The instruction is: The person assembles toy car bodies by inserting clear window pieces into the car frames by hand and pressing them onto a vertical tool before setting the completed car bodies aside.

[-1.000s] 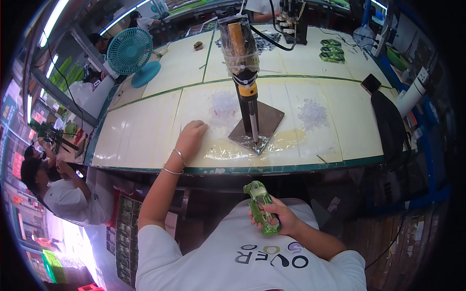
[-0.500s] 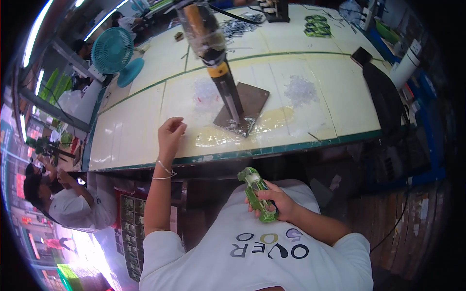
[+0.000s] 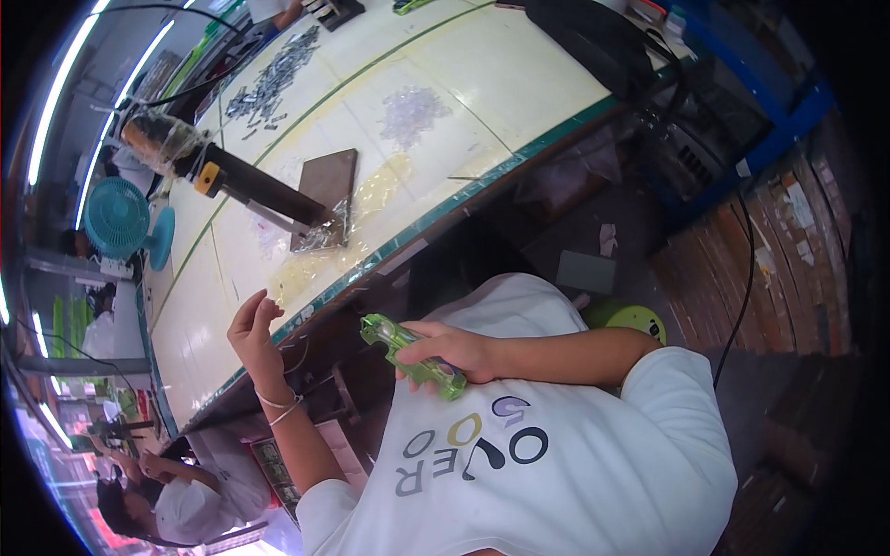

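My right hand point(image 3: 454, 354) is wrapped around a long green plastic shell point(image 3: 384, 335) with cut-outs, perhaps a toy body. It is held in front of my white shirt, below the table edge. My left hand point(image 3: 257, 343) is raised by the front edge of the worktable point(image 3: 482, 107), its fingers curled toward the thumb. Whatever may be pinched there is too small to make out. Beyond it, a black and orange cylindrical tool point(image 3: 264, 193), wrapped in clear film, leans with its metal shaft over a brown plate point(image 3: 331, 174).
Small clear parts point(image 3: 410, 116) lie in a pile behind the plate, and grey metal pieces point(image 3: 278, 76) are heaped farther back. A black bag point(image 3: 589, 42) rests at the far right. A teal fan point(image 3: 117, 218) stands at the left. Another person point(image 3: 195, 505) works at lower left.
My view has turned to the right, so the table and tool now appear farther left and tilted. The green shell stays in my right hand; my left hand remains curled.
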The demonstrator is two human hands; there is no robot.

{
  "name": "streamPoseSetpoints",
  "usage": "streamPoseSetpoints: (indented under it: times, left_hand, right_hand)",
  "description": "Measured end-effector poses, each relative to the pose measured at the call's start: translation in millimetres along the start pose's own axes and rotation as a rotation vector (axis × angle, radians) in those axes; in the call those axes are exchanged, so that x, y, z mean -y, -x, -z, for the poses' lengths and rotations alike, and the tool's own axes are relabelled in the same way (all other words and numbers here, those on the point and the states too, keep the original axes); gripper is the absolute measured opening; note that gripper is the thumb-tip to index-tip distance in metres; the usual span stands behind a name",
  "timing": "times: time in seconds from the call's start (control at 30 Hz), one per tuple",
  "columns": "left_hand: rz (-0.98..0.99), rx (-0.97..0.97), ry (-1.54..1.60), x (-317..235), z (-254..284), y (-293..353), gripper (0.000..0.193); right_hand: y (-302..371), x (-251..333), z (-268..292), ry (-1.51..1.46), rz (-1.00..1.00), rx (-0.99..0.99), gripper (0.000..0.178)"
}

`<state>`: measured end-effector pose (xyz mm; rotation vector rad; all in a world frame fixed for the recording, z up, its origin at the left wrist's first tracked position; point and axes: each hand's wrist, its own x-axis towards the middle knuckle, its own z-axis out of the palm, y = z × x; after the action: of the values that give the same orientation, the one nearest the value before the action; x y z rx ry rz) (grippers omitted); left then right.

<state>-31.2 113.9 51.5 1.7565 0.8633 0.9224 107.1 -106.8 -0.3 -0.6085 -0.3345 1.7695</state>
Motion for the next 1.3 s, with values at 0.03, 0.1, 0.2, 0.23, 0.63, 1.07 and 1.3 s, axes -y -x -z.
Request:
streamPoseSetpoints:
  times: [0.03, 0.1, 0.2, 0.23, 0.63, 1.07, 1.3]
  left_hand:
    - [0.003, -0.020, 0.076, -3.1, -2.8, 5.3, 0.017]
    - [-0.004, 0.046, 0.145, -3.0, -2.8, 13.2, 0.019]
    - [-0.080, 0.087, 0.186, -10.9, -9.2, 27.0, 0.019]
    - [-0.083, 0.089, 0.184, -13.9, -10.9, 31.4, 0.019]
    - [-0.261, 0.341, 0.294, -50.4, -60.3, 78.3, 0.022]
    - [-0.336, 0.385, -0.123, -44.1, -65.5, 67.6, 0.030]
    - [-0.441, 0.404, -0.195, -34.6, -66.8, 59.9, 0.034]
  right_hand:
    - [1.6, -1.3, -0.5, -0.009, 0.015, -0.006, 0.031]
    - [5.5, -3.5, -0.9, 0.005, 0.018, 0.000, 0.031]
    - [9.3, -6.0, -0.2, 0.020, 0.031, 0.003, 0.039]
    - [10.9, -6.3, 0.0, 0.020, 0.035, 0.004, 0.039]
    - [27.6, 12.2, 3.0, 1.085, 0.808, -0.369, 0.073]
    - [1.7, 36.2, 12.8, 1.431, 0.859, -0.387, 0.072]
    - [-5.2, 44.6, 17.2, 1.526, 0.900, -0.386, 0.070]
